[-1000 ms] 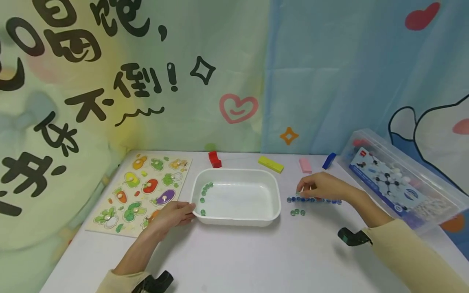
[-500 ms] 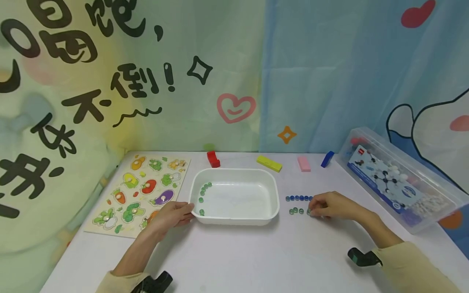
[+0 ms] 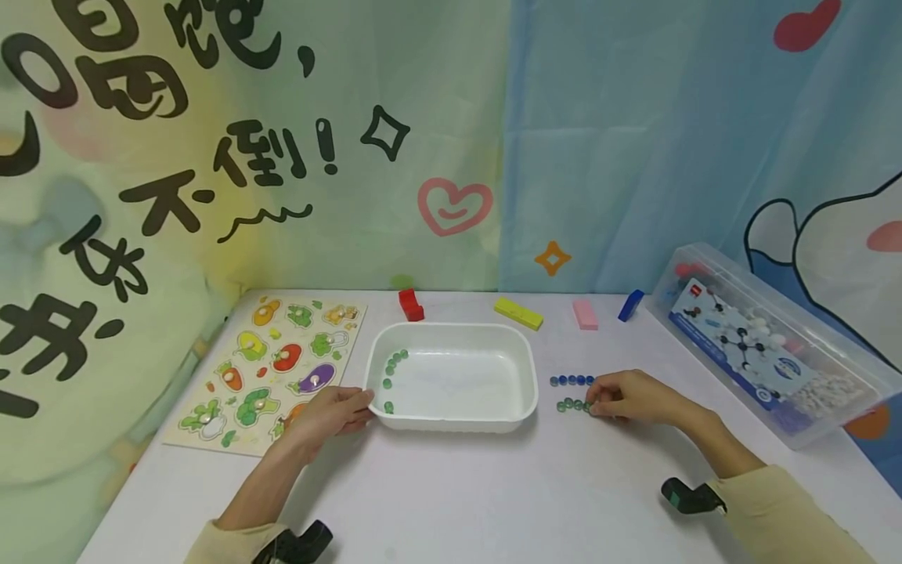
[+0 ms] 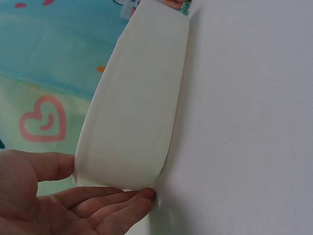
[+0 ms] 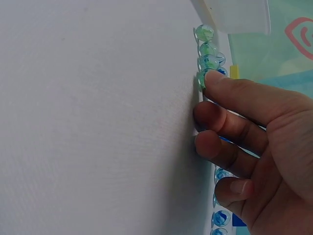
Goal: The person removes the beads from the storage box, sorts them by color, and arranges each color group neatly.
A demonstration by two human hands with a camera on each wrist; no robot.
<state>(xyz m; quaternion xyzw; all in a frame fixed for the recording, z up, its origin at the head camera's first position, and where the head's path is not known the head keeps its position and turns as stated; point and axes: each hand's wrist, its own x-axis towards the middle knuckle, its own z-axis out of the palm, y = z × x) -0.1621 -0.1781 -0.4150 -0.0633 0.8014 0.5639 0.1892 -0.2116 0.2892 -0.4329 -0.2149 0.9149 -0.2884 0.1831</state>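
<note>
A white tray (image 3: 451,327) stands mid-table with several green marbles (image 3: 392,368) along its left inside wall. My left hand (image 3: 331,411) rests against the tray's front left corner (image 4: 137,107), with the thumb on the end wall and straight fingers along the base. Right of the tray lie a row of blue marbles (image 3: 572,381) and, nearer me, a short row of green marbles (image 3: 571,405). My right hand (image 3: 623,395) is at the right end of the green row. Its index fingertip (image 5: 215,81) sits on the end green marble (image 5: 201,78); the other fingers are curled and the thumb is hidden.
A wooden vegetable puzzle (image 3: 275,368) lies left of the tray. Red (image 3: 412,305), yellow (image 3: 518,313), pink (image 3: 585,314) and blue (image 3: 631,305) blocks line the back edge. A clear plastic box (image 3: 768,345) sits at the right. More blue marbles (image 5: 220,218) lie under my right hand.
My right hand moved from the blue row toward me to the green row, then slid slightly left; the green row is one marble longer. The left hand and tray stayed put.
</note>
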